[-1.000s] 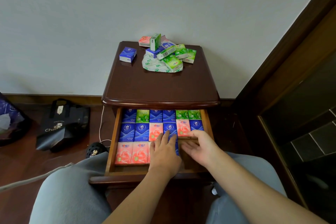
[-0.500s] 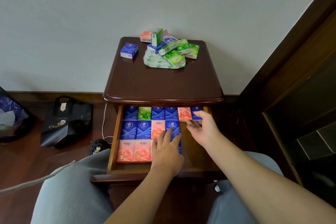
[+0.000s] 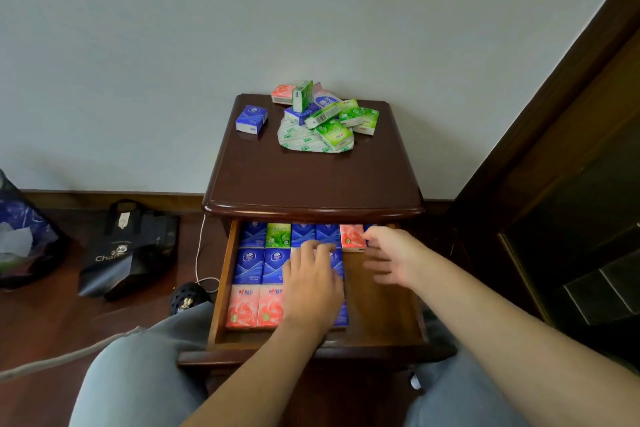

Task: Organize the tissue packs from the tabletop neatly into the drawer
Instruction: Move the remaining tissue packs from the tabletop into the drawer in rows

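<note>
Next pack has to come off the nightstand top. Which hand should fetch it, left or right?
Right, probably. The right hand lies open over the drawer's bare side, holding nothing, nearest the green packs. The left hand lies flat on the blue packs, apparently steadying the rows.

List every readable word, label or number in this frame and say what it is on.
"Cha", the rest hidden by a fold: black bag on the floor.
Print on the blue packs, pink packs, green pack in the drawer and the tabletop pile: too blurred to read.
</note>
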Available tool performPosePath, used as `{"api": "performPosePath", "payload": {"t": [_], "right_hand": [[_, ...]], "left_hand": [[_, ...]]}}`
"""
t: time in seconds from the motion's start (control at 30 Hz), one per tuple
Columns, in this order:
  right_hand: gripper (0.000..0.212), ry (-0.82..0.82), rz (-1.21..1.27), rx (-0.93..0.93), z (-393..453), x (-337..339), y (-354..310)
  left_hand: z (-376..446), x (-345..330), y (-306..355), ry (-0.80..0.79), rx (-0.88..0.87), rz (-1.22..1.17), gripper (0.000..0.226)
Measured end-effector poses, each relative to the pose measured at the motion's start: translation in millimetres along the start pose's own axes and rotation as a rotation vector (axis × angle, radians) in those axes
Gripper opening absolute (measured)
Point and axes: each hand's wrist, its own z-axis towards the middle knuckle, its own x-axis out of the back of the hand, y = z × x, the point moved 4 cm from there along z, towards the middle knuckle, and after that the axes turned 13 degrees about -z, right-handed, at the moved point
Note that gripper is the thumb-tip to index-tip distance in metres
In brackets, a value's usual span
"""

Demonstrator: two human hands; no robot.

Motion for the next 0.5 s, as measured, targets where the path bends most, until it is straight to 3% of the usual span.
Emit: {"api": "performPosePath", "payload": {"t": [0.1, 0.17, 0.27, 0.37, 0.5], "right_hand": [[0.018, 0.079, -0.231, 0.259, -9, 8, -40], [0.009, 0.208, -0.296, 0.480, -12, 10, -66], [0.019, 0.410, -0.423, 0.704, -3, 5, -93], [0.040, 0.535, -0.518, 0.790, 19, -8, -117], [0.054, 0.745, -0.608, 0.804, 46, -21, -152]], "left_hand": [[38, 40, 2, 0.264, -0.108, -0.043, 0.035], [69, 63, -2, 0.308, -0.157, -0.018, 0.035], [110, 74, -25, 0.132, -0.030, 0.112, 0.052], [130, 64, -51, -0.071, 0.109, 0.216, 0.070], [134, 53, -60, -0.087, 0.105, 0.214, 0.072]]}}
